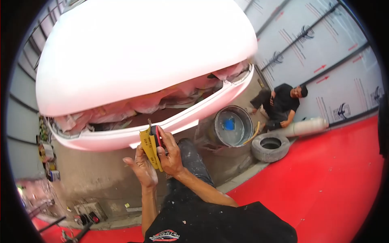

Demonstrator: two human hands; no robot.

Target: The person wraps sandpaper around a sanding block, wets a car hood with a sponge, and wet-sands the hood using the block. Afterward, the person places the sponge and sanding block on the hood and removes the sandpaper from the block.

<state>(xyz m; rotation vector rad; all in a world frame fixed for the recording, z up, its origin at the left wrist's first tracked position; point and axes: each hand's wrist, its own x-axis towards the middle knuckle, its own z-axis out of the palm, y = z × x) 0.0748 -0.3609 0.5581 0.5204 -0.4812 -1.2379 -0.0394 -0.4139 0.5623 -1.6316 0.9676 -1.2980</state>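
My right hand (pixel 172 156) grips a dark and red sanding block (pixel 155 135), with fingers over its top and thumb against the paper. A yellow strip of sandpaper (pixel 148 150), printed P400, lies along the block's left side. My left hand (pixel 144 170) is palm up and holds the sandpaper from its left edge; its thumb sticks out to the left, and the other fingers are partly hidden behind the paper. Both hands are just in front of the pale bumper (pixel 174 123) of a car, below its large white hood (pixel 142 48).
Pinkish masking sheet (pixel 158 101) fills the gap under the hood. To the right stand a round tub (pixel 219 135) with a blue thing inside and a tire (pixel 270 148). A person (pixel 285 101) sits by the wall. Containers (pixel 48 152) line the left side.
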